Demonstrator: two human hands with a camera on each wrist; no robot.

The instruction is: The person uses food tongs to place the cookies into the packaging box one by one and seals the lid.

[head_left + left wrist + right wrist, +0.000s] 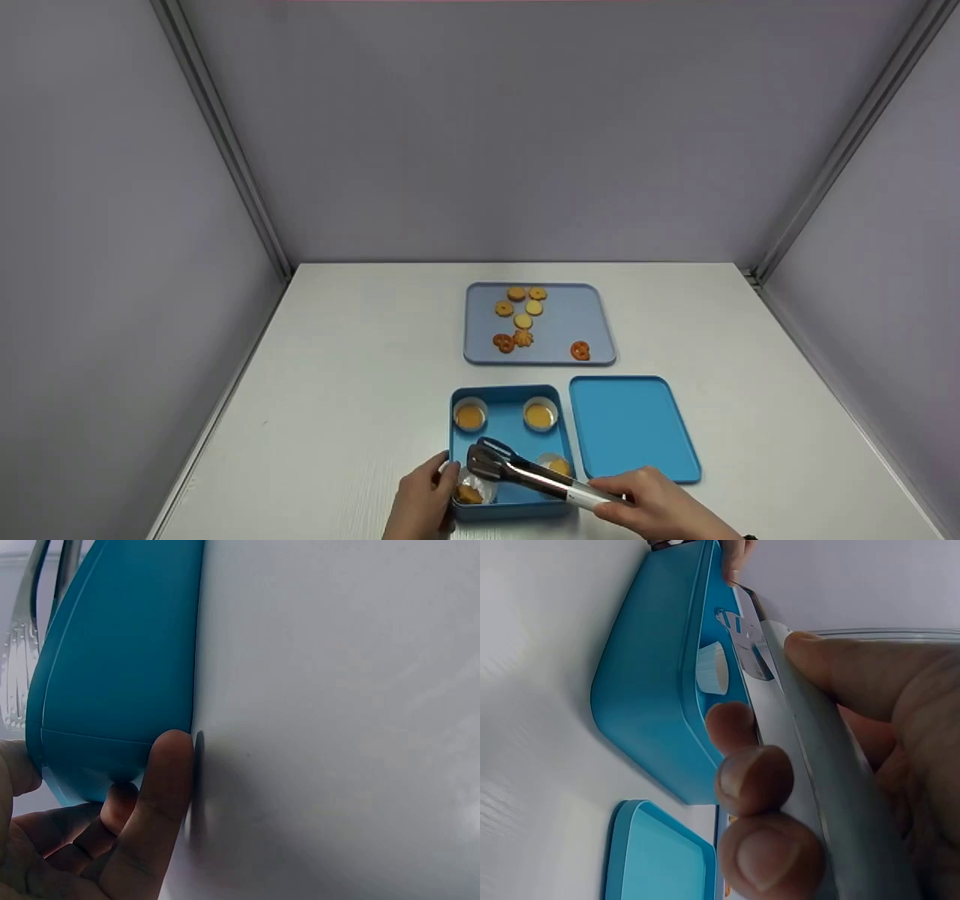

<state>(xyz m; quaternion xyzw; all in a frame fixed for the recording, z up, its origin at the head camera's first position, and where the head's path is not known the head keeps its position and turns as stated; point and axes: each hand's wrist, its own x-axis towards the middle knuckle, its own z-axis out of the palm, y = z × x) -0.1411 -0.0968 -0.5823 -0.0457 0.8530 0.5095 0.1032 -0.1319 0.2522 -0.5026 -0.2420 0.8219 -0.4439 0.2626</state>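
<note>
My right hand (651, 501) grips the pale handle of metal tongs (551, 481). The tongs' dark heads hang over the blue box (504, 424), above its front left part; nothing can be made out between them. White paper cups with yellow-orange contents stand in the box's corners: a back left cup (471, 414), a back right cup (540, 414), a front right cup (559, 464) partly behind the tongs, and a front left cup (480, 489). At the box's front left corner, my left hand (424, 493) holds the wall, thumb at the rim and fingers low on the outside (112, 840).
A blue lid-like tray (634, 424) lies right of the box. Behind them, a grey-blue tray (562, 319) bears several round biscuits (523, 321), a flower-like biscuit (523, 338) and pretzels (580, 350). Grey walls (510, 135) enclose the white table (360, 360) at the back and sides.
</note>
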